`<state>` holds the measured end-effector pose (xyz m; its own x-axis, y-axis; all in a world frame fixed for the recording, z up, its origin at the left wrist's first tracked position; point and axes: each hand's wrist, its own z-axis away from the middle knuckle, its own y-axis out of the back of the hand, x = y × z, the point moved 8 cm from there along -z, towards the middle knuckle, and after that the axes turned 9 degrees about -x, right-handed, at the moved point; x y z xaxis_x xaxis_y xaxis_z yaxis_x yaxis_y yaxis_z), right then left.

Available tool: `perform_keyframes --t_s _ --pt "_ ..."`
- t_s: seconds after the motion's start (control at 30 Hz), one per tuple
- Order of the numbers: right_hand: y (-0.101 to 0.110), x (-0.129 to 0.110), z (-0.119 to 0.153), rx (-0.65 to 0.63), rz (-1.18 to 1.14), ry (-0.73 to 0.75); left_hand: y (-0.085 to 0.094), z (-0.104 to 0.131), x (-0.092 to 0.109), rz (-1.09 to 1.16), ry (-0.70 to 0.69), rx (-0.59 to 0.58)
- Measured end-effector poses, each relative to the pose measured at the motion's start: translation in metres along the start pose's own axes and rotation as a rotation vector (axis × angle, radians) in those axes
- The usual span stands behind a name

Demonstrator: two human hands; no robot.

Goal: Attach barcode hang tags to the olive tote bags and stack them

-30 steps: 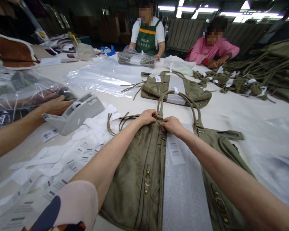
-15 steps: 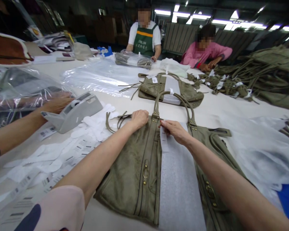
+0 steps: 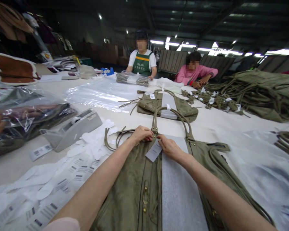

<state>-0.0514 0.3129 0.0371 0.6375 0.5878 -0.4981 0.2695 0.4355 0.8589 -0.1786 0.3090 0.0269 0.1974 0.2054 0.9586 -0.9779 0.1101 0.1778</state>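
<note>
Partly cropped olive bag, white tag, print illegible

From here I see my right fingers pinched at a white tag over the olive bag, my left fingers near its handle base.

A broad white table fills the foreground. Behind the table's far edge, right of its middle, stand ribbed grey panels; behind its far left part, brown box-like shapes sit in shadow. High over the table's far side, the dark ceiling shows faint beams. Bright white strips, lamps or windows, run beyond the table's right half, and at least 2 small lights beyond its left.
</note>
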Motion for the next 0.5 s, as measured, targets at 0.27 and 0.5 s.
perform_keyframes --t_s 0.27,0.5 --pt "-0.001 -0.008 -0.013 0.043 0.042 0.002 0.015 -0.001 -0.001 -0.175 -0.135 0.213" --pt "0.008 -0.008 -0.015 0.319 0.169 0.085 0.002 0.007 0.007 -0.116 -0.231 0.211"
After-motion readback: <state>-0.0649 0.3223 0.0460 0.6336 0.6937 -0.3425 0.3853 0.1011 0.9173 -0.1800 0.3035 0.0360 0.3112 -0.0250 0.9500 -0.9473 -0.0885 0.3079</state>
